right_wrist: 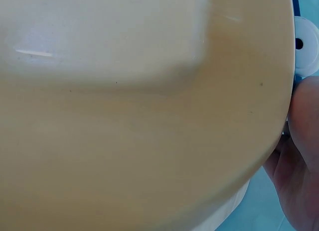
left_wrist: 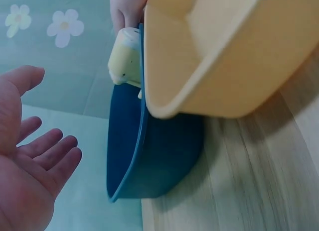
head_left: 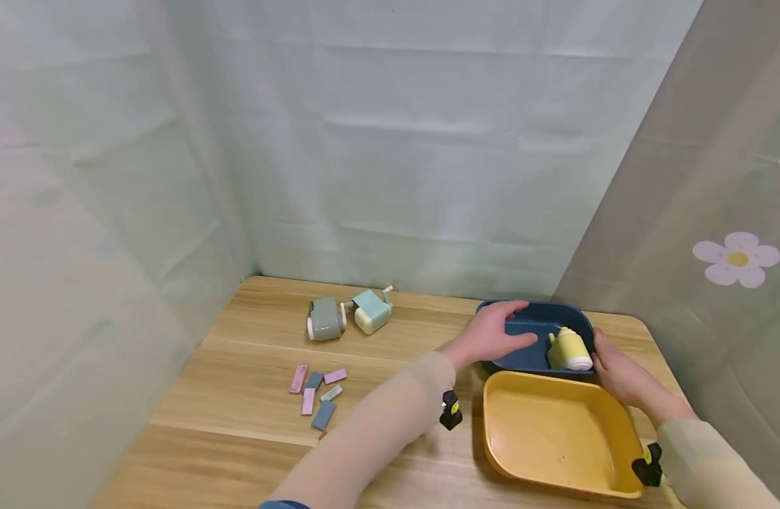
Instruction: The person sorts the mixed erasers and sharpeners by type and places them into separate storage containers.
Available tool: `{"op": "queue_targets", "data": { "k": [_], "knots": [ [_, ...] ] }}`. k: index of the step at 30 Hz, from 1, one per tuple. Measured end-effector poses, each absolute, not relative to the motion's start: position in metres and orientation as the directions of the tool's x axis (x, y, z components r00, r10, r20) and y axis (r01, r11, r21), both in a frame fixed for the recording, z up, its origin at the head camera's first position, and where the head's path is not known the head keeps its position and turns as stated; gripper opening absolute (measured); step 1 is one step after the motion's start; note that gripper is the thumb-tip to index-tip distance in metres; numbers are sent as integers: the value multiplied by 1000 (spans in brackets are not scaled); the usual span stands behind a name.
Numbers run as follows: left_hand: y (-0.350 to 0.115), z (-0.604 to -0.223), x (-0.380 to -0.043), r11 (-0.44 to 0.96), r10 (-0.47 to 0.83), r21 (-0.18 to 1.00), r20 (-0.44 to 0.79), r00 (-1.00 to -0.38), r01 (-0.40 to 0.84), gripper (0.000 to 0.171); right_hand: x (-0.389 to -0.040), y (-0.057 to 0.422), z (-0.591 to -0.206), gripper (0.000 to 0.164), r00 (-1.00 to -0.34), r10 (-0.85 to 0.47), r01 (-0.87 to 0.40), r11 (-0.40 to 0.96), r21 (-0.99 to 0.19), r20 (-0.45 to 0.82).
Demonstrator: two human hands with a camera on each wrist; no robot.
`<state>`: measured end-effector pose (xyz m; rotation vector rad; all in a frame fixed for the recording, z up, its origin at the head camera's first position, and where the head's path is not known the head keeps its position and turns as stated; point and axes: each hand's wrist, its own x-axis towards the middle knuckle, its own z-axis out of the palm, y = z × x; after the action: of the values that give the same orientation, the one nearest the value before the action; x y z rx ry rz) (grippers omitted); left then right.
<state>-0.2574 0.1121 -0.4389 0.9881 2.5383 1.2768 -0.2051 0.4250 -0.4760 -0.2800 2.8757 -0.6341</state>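
Observation:
My left hand (head_left: 494, 336) is over the left end of a dark blue bin (head_left: 523, 353), fingers spread and nothing in them. In the left wrist view its palm and relaxed fingers (left_wrist: 52, 151) stand apart from the bin's rim. At the bin's right end, my right hand (head_left: 625, 375) grips the wall, thumb towards the inside. Beside that thumb lies a yellow object with a white round end (head_left: 569, 350), which looks like a pencil sharpener, inside the bin. The right wrist view shows its white end with a dark hole (right_wrist: 305, 46); much of the right hand is cut off there.
A yellow bin (head_left: 555, 431) stands just in front of the blue one. Towards the table's back left are a grey-green sharpener-like object (head_left: 326, 319) and a teal one with a crank (head_left: 372, 311). Several small pink, blue and pale blocks, perhaps erasers (head_left: 308, 401), lie left of my left forearm.

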Motion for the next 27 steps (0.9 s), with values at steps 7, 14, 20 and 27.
{"op": "queue_targets", "data": {
  "k": [7,14,20,27],
  "knots": [
    [75,-437,-256,365,598,817,163,-785,447,66,-210,426,-476,66,-966,-224,-153,897,-415,-127],
    [34,-440,-257,322,585,833,198,-786,449,65,-209,427,-474,66,-967,-208,-132,901,-413,-145],
    [-5,-444,-256,331,546,834,213,-810,442,64,-209,430,-475,65,-967,-216,-143,899,-415,-135],
    [-60,-455,-253,379,486,819,220,-846,431,65,-209,433,-476,64,-967,-226,-163,902,-400,-116]
  ]
}}
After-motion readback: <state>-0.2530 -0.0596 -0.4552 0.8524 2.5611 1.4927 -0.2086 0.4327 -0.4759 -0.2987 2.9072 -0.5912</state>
